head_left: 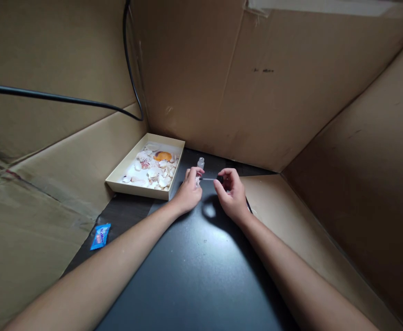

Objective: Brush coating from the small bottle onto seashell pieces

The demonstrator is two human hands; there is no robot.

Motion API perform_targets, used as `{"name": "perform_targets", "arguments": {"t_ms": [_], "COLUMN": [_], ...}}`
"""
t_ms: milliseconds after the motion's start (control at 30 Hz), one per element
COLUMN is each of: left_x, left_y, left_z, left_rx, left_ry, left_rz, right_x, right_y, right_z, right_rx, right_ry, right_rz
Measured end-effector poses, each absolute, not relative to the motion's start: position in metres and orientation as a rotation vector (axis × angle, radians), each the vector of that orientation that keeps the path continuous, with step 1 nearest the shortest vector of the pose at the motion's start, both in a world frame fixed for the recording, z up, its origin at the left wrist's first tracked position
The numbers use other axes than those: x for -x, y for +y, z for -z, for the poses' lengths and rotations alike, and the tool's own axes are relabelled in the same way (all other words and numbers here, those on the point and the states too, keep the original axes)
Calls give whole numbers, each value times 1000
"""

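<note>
My left hand (pixel 189 191) is closed round a small clear object, mostly hidden by the fingers. Just behind it a small glass bottle (pixel 200 162) with a narrow neck shows above the fingers; whether it is part of the held object I cannot tell. My right hand (pixel 232 194) is closed on a black cap (pixel 220 179), from which a thin pale stick (pixel 208 179) points left to the left hand's fingers. Both hands are over the middle of the dark table (pixel 187 262).
A cream tray (pixel 137 189) of seashells stands behind and left of my left hand, with an orange piece (pixel 162 156) among them. A blue wrapped packet (pixel 100 236) lies at the left edge. Cardboard walls surround the table, and a black cable (pixel 84 99) hangs at upper left.
</note>
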State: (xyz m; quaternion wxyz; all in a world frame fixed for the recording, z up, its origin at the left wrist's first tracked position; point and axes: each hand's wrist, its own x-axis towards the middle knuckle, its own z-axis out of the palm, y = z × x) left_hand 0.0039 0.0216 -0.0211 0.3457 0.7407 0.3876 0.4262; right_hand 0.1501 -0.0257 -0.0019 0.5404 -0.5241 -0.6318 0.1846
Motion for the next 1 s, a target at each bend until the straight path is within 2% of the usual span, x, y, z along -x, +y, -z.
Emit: {"name": "perform_targets", "arguments": {"t_ms": [467, 1000], "left_x": [-5, -6], "left_y": [24, 24], "left_z": [19, 18], "left_rx": [-1703, -1706], "left_ry": [1020, 1023], "left_rz": [-1064, -1086], "right_x": [-150, -150], "right_y": [-25, -27], "right_z": [1, 1], "right_rx": [1289, 1296], "right_ry": [-1532, -1569], "right_rz": [-372, -357]}}
